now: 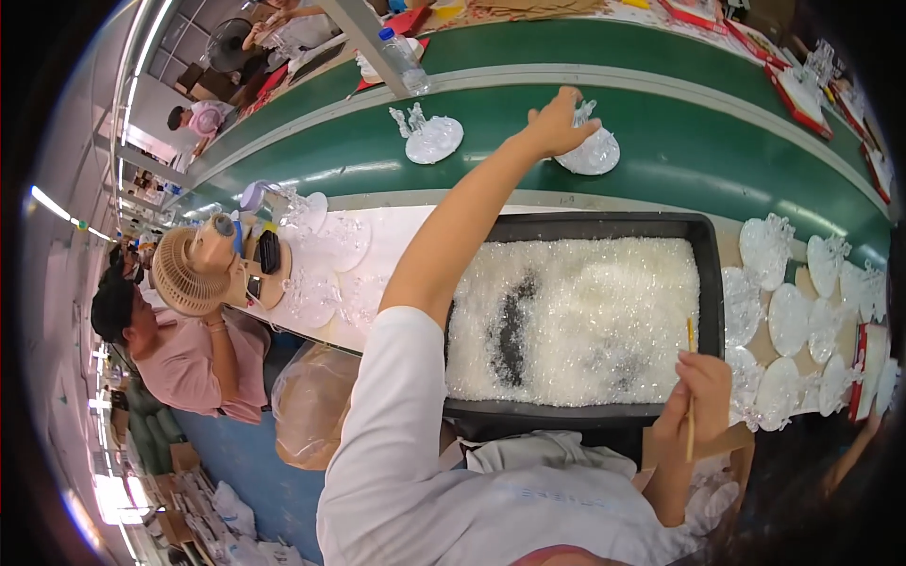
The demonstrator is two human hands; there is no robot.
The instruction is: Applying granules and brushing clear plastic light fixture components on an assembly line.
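Stretched out over the green conveyor belt (500, 174), my left hand (563, 124) has its fingers spread beside a white, round-based ornament (593, 155). The ornament's clear upright part is partly hidden by the fingers; I cannot tell whether they touch it. A similar ornament (434, 141) with clear figures lies to its left on the belt. My right hand (703, 387) is closed around a thin yellow stick (691, 415), held upright at the near right corner of a black tray (590, 409). White, sparkling flakes (604, 311) fill the tray, with its dark bottom showing in patches.
Several clear and white ornaments (788, 321) crowd the table to the right. More discs (344, 241) lie at the left, beside a beige fan (193, 269). A person in pink (203, 363) sits at left. A metal post (368, 42) and water bottle (404, 61) stand beyond.
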